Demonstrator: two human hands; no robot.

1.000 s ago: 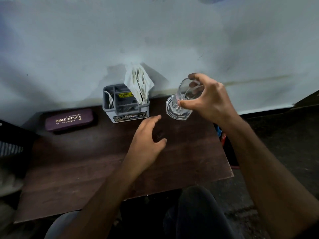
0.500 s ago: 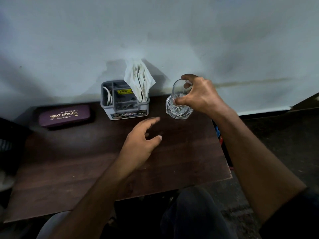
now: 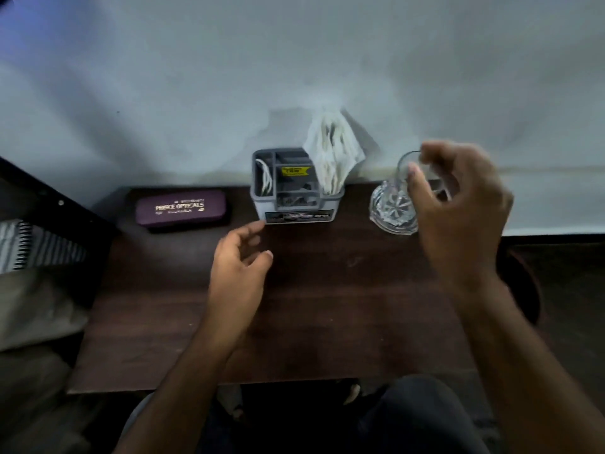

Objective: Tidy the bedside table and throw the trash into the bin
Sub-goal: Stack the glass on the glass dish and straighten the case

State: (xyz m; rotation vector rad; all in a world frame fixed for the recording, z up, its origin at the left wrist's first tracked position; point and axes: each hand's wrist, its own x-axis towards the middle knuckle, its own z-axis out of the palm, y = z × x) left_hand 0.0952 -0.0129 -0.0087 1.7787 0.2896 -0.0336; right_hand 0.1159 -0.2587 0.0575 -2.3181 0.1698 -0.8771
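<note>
A clear cut-glass tumbler (image 3: 391, 208) stands on the dark wooden bedside table (image 3: 327, 306) at its back right, by the wall. My right hand (image 3: 458, 204) is blurred; its thumb and fingers curl round the tumbler's upper part and rim. My left hand (image 3: 240, 267) hovers over the table with relaxed fingers and holds nothing, its fingertips just in front of the grey organiser (image 3: 294, 191). The organiser holds folded white papers (image 3: 334, 152) and a white cable.
A purple spectacle case (image 3: 181, 208) lies at the back left of the table. A spiral notebook (image 3: 29, 247) and bedding lie off the table's left edge. The pale wall runs directly behind. My knees are below the front edge.
My right hand has lowered the tumbler from a tilt onto the table at the back right. My left hand has drawn back slightly toward the organiser's front. The view has shifted right.
</note>
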